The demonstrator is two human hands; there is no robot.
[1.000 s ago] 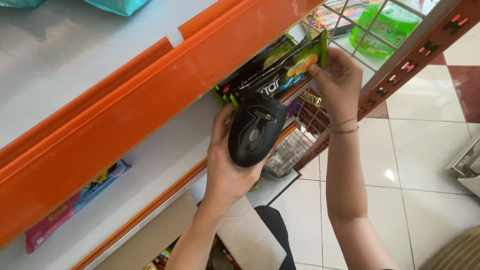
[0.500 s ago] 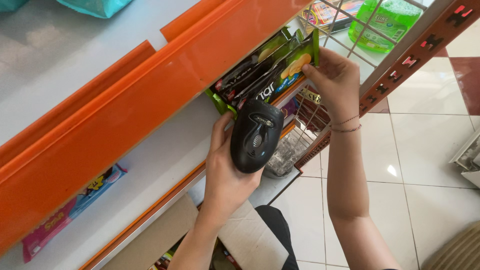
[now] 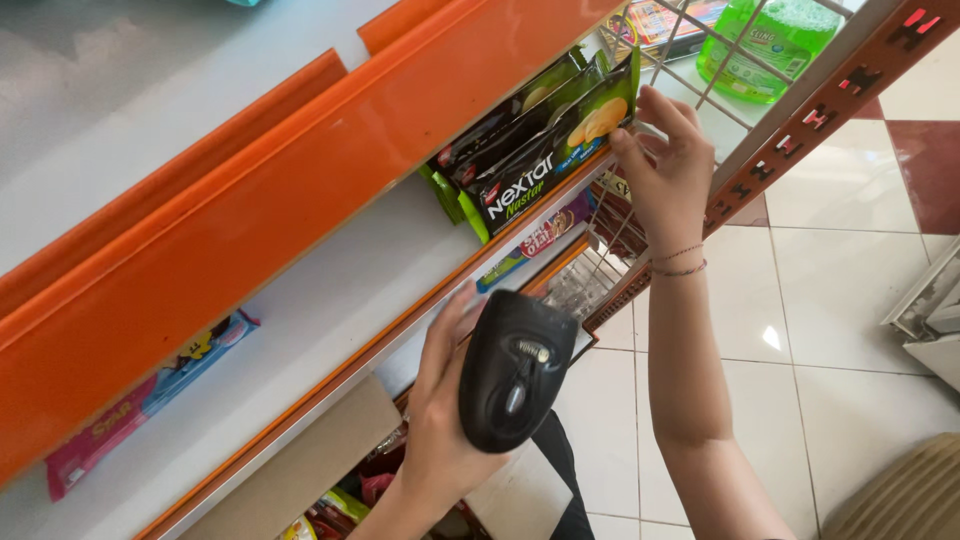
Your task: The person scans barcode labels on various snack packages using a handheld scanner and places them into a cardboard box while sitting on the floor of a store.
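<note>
My left hand (image 3: 445,420) grips a black handheld barcode scanner (image 3: 512,368), held below the white shelf (image 3: 330,310) with the orange edge. My right hand (image 3: 668,165) reaches up to a row of green and black snack packets (image 3: 535,150) standing on that shelf and pinches the end of the front packet. Thin bracelets circle my right wrist.
A wire mesh panel (image 3: 700,50) with a green liquid bottle (image 3: 775,40) behind it stands at the shelf's right end. A pink and blue packet (image 3: 150,395) lies at the shelf's left. Lower shelves hold more packets and a cardboard sheet (image 3: 300,470). White floor tiles (image 3: 840,300) lie to the right.
My left hand with the scanner has dropped lower and away from the packets. My right hand stays on the front packet's end.
</note>
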